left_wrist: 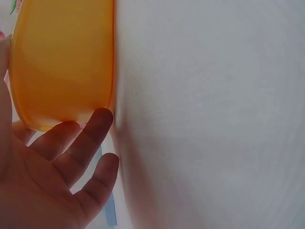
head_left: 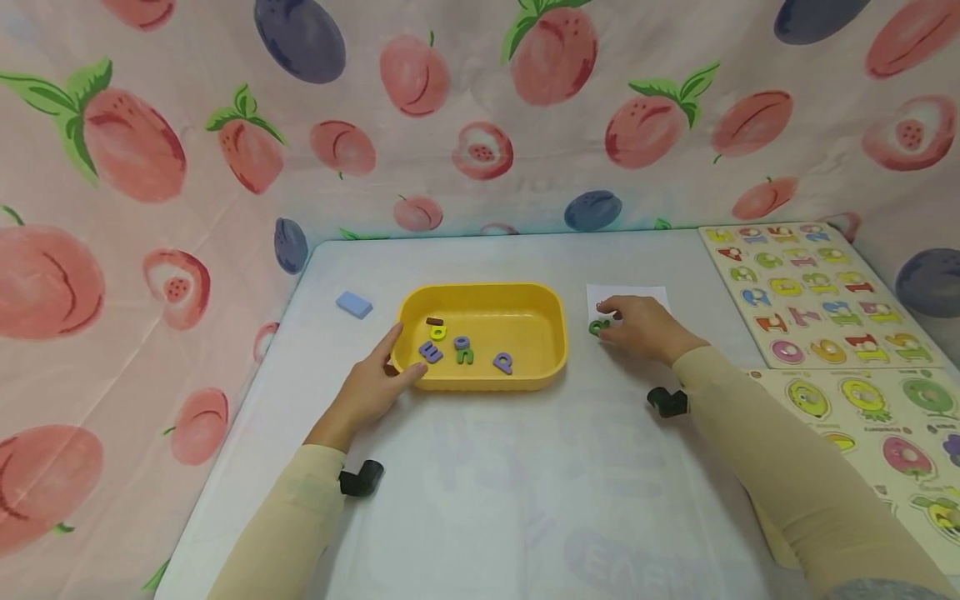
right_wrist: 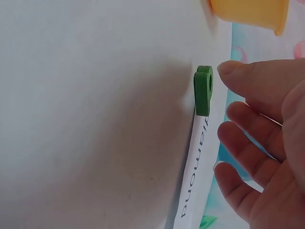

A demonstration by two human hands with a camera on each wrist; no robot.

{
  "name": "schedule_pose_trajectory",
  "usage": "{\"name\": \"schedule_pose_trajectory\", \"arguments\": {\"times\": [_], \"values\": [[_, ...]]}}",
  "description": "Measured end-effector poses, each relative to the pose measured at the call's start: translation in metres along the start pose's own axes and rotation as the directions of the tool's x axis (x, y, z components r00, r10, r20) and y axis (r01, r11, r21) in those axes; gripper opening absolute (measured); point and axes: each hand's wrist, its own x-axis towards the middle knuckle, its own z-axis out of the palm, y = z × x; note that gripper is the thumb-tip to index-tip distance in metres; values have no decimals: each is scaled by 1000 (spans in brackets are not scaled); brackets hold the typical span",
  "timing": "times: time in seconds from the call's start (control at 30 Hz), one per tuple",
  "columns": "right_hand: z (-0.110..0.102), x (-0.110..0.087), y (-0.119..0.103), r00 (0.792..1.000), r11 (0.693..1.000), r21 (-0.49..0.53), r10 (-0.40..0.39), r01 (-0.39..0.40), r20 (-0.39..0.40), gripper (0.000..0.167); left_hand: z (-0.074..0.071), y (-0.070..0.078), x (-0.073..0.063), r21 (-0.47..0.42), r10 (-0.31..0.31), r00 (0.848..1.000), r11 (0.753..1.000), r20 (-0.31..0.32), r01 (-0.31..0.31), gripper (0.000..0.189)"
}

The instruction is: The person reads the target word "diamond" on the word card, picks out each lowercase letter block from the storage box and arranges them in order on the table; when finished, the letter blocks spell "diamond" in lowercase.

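My left hand (head_left: 367,387) holds the left end of a yellow plastic tray (head_left: 480,385), thumb at the front rim and fingers along the outer wall. Several small letter pieces lie in the tray: a brown one (head_left: 434,322), a yellow one (head_left: 438,332), purple ones including a round one (head_left: 462,342), and a green one (head_left: 465,357). Over a white paper slip (head_left: 626,292) is my right hand (head_left: 641,327), its fingers spread. A green letter piece (right_wrist: 203,90) sits at the slip's edge, just beside my thumb. Printed letters on the slip look like "diamond".
A light blue block (head_left: 354,305) lies left of the tray. On the right are a number puzzle board (head_left: 750,312) and a fruit puzzle board (head_left: 847,400), the latter partly under my right forearm. A fruit-print cloth (head_left: 480,92) hangs behind the white table (head_left: 480,500).
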Motion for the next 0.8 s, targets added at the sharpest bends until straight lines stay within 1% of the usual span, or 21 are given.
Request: {"name": "schedule_pose_trajectory", "arguments": {"times": [0.33,0.6,0.8], "values": [[3,1,0,999,998,-48,34,-35,-8,51,0,2,-1,-3,0,1000,1000,-3,0,90],[6,2,1,1000,998,-65,19,-19,-9,46,0,1,-1,8,1,1000,1000,-6,-1,91],[6,3,-2,999,996,-66,55,-54,2,53,1,2,-2,8,0,1000,1000,-7,0,92]]}}
